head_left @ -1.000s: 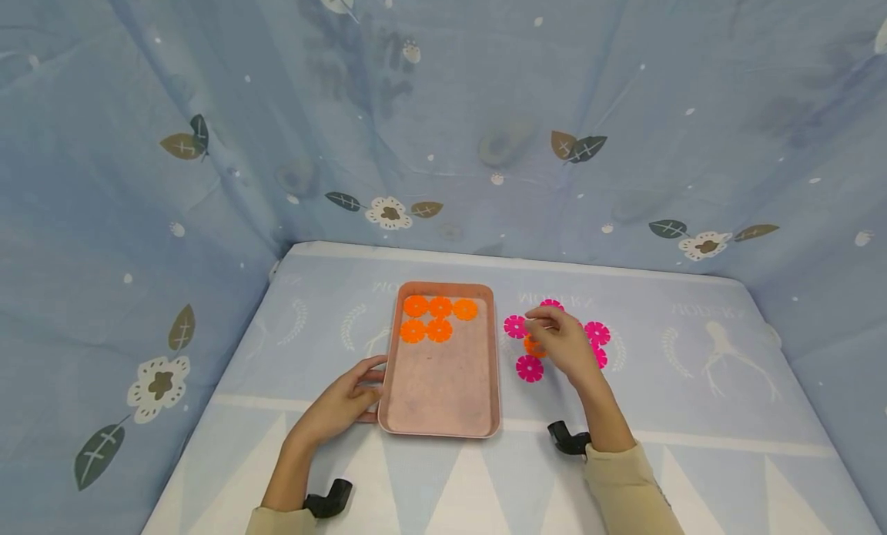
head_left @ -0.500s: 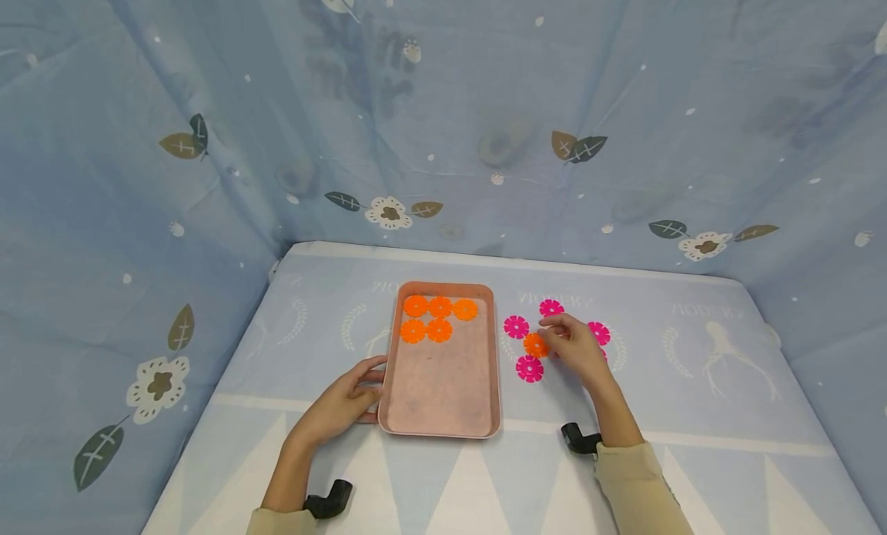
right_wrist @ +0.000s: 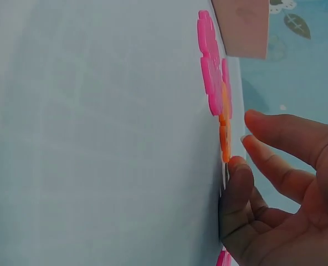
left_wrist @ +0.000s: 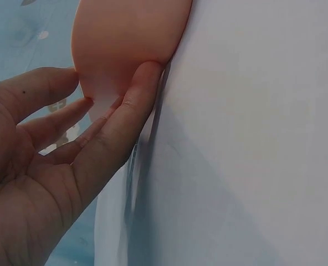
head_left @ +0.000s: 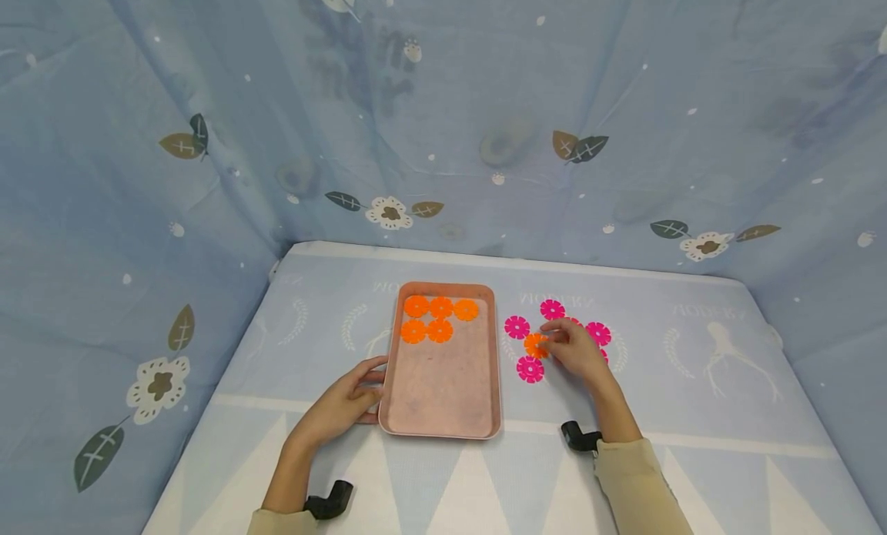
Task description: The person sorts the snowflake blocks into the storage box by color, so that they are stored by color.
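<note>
Resting nearest the person, the left hand (head_left: pixel 342 404) lies on the cloth (head_left: pixel 229 412) with its fingers curled round the near left corner of the tray (head_left: pixel 485 431), thumb and fingertips touching the rim; the left wrist view shows the fingers (left_wrist: pixel 132 105) pressed to the smooth, rounded edge. The tray is a shallow pink rectangle with rounded corners and a faintly speckled floor, its long axis running away from the person. Five orange discs (head_left: pixel 440 318) lie flat at its far end, three in a row and two just in front, touching one another.

Right of the tray, the right hand (head_left: pixel 578 352) reaches over the cloth, fingers loosely bent and narrowly parted, thumb tip at the edge of a lone orange disc (head_left: pixel 535 345); whether it is yet pinched cannot be told. That disc is thin, toothed like a gear and lies flat on the cloth, so it points no particular way. Pink discs (head_left: pixel 530 369) of the same shape ring it closely, one near, one to its left, one beyond, and some partly hidden behind the hand.

Printed blue fabric with leaves and flowers (head_left: pixel 389 212) hangs behind as a backdrop.
</note>
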`<state>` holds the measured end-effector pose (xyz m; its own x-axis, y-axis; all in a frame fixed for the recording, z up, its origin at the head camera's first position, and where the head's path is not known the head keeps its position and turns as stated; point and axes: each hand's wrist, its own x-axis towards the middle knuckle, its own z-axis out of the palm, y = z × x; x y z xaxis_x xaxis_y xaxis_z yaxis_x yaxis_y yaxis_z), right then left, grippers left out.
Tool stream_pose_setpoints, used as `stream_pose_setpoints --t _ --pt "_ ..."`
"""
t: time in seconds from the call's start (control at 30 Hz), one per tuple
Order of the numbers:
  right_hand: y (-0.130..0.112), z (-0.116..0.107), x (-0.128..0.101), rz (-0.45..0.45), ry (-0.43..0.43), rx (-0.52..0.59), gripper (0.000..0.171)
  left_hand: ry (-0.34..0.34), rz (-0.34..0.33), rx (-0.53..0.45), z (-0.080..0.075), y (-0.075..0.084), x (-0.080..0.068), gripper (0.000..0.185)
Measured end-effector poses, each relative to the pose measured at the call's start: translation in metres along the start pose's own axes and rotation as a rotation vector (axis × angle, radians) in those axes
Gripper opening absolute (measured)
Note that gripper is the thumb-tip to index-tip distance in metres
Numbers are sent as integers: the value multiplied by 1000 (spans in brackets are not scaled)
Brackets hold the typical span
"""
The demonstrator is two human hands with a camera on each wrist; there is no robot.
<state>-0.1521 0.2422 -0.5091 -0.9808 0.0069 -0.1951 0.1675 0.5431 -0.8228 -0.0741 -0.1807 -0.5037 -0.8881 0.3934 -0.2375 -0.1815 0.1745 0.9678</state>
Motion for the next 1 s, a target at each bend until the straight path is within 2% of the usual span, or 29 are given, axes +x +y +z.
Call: stream_pose_setpoints --t 0.47,1.0 --pt "1 1 4 -19 -40 -131 35 -3 0 -13 1 0 -1 56" --pt "-3 0 6 12 -62 -160 35 -13 -12 4 1 3 -1 55"
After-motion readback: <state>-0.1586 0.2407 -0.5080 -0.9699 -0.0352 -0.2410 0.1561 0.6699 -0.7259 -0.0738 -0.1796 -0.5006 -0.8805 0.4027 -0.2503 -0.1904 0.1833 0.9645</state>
